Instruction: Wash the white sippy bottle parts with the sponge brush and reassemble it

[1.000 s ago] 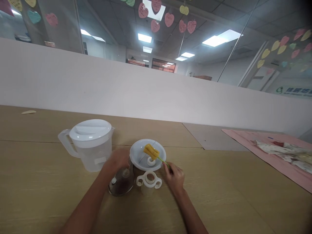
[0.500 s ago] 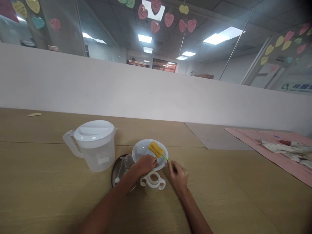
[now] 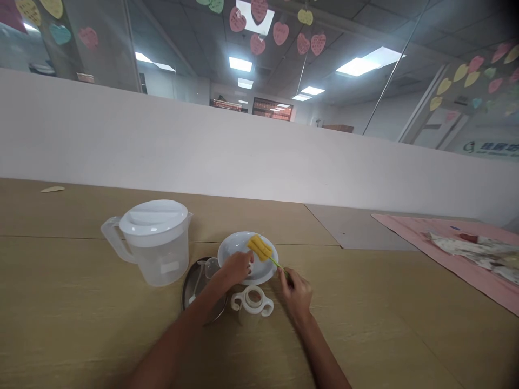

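Observation:
My right hand [image 3: 297, 292] is closed round the thin green handle of a sponge brush [image 3: 260, 248]. Its yellow sponge head is over the white bowl [image 3: 265, 274]. My left hand [image 3: 238, 267] reaches over the bowl's near left side, fingers a little bent and apart, with no object visible in them. Just in front of the bowl stands a baby bottle [image 3: 253, 300] with a white two-handled collar and an open top. A round metal tray [image 3: 187, 289] lies partly under my left forearm. On it are a clear cap [image 3: 211, 267] and a thin white straw piece [image 3: 198, 281].
A clear plastic pitcher [image 3: 162, 262] with a white lid stands left of the tray. A pink cloth [image 3: 389, 224] with crumpled whitish material [image 3: 466, 248] on it lies at the right. The white wall [image 3: 243, 156] borders the table's back. A pale flat piece [image 3: 52, 189] lies far left.
My left hand has moved slightly left and away from the sponge brush, its fingers loosening. My right hand keeps the brush in nearly the same place. The view has shifted slightly.

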The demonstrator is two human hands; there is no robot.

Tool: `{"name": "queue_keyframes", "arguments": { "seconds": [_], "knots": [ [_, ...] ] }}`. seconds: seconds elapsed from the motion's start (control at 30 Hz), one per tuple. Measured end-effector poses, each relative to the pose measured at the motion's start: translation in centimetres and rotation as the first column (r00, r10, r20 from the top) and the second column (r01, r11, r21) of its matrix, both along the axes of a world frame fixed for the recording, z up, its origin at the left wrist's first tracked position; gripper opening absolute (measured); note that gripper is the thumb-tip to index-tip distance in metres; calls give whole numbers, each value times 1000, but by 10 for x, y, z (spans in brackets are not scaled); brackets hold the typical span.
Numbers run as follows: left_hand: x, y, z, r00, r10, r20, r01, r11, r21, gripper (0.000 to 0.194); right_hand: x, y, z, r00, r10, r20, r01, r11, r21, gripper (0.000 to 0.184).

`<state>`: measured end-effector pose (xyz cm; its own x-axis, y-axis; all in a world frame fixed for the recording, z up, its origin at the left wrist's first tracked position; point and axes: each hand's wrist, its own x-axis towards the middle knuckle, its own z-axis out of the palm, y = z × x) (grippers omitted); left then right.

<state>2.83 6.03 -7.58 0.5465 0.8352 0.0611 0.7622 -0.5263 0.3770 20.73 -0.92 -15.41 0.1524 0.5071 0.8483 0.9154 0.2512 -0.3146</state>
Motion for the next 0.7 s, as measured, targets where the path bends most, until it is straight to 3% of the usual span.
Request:
{"name": "queue_keyframes", "arguments": {
  "seconds": [0.1,0.17,0.27,0.33,0.5,0.7],
  "knots": [
    [-7,0,17,993,5,117,-7,1000,19,20,-2,-1,0,1000,7,-31,-6,1000,21,26],
    [-14,-2,30,962,0,275,0,1000,0,20,-3,-2,1,998,31,-53,-31,999,13,27],
    [-24,-9,45,834,38,550,-4,998,-63,22,-4,-2,4,991,35,-127,-41,998,-38,30],
    [-27,-12,49,760,71,646,-23,996,-83,26,-3,-2,5,985,6,-171,-17,998,-63,31],
    [-26,-14,49,657,58,752,-26,998,-54,35,-3,-2,4,992,54,-117,-61,996,-60,30],
    [-23,-16,48,696,50,716,-67,998,-5,36,-9,-3,-1,993,113,-25,-112,992,57,24]
  ]
}}
